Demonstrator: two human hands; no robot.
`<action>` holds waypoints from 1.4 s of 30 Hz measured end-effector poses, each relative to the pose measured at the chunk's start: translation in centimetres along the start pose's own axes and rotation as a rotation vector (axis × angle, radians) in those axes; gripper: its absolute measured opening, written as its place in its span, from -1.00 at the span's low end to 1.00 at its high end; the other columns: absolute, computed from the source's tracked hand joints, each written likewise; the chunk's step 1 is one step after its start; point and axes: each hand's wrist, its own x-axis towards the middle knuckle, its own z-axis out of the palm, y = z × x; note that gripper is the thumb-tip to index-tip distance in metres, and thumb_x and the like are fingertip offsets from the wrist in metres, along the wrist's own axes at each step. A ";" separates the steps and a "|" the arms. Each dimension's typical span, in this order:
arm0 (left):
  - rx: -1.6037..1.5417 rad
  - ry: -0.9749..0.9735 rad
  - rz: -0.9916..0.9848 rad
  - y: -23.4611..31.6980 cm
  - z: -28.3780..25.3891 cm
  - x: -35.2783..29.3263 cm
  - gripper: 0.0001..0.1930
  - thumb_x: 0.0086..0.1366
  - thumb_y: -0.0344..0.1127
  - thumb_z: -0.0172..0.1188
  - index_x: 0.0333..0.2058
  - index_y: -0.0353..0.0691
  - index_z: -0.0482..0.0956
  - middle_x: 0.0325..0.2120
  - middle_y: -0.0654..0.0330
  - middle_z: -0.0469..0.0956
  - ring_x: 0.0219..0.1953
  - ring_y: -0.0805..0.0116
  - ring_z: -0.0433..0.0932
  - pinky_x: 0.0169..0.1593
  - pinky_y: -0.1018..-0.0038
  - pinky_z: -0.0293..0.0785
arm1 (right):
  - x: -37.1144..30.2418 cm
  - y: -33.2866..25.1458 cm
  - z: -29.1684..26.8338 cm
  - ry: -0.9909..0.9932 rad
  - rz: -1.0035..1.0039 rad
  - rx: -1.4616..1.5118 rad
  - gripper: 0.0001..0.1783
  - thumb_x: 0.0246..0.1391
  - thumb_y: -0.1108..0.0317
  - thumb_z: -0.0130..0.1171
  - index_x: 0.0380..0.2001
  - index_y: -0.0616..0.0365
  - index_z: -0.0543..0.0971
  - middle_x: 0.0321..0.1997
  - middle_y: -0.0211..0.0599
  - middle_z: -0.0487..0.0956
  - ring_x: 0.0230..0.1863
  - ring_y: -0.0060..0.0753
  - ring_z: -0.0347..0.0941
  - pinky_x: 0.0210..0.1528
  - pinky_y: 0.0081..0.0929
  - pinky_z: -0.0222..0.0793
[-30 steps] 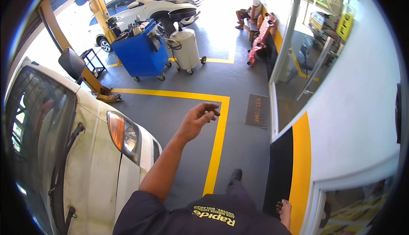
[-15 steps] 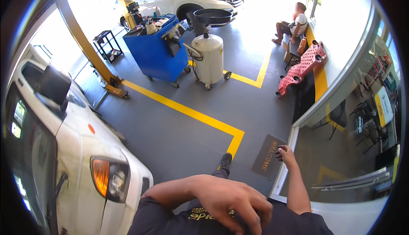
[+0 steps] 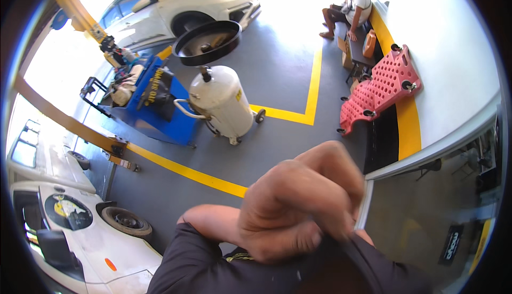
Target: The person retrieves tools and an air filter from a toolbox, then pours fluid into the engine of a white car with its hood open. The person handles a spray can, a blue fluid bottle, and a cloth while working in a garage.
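My left hand [image 3: 293,203] is raised close in front of my chest, large in the picture and slightly blurred. Its fingers are bent and closed, and the fingertips meet the dark fabric of my shirt [image 3: 197,259], which rises to them in a fold. The pinch itself is partly covered by the thumb and knuckles. Of my right arm [image 3: 365,237] only a small patch of skin shows beside the fold; the right hand is hidden behind the left hand and shirt.
A white oil drainer [image 3: 221,99] with a black pan stands ahead beside a blue tool cart [image 3: 170,120]. White vehicles [image 3: 106,251] are at left and far back. Red creepers [image 3: 381,88] lean by the right wall, near a seated person [image 3: 354,11]. A glass front [image 3: 421,214] borders the right.
My left hand has risen and its fingers have curled closed at the shirt. My right hand has gone out of sight. The view has turned and moved forward; the doormat has left view.
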 end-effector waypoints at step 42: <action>2.292 1.588 -1.610 9.2 -106.6 48.8 -0.66 0.33 -0.12 0.27 -0.02 -0.17 0.66 -0.04 -0.03 0.68 0.07 -0.04 0.63 0.11 0.05 0.54 | 12.4 -169.8 37.3 -0.301 -0.720 -0.853 -0.55 0.37 0.20 0.03 0.25 0.10 0.45 -0.03 -0.16 0.64 -0.14 -0.25 0.60 -0.13 -0.29 0.51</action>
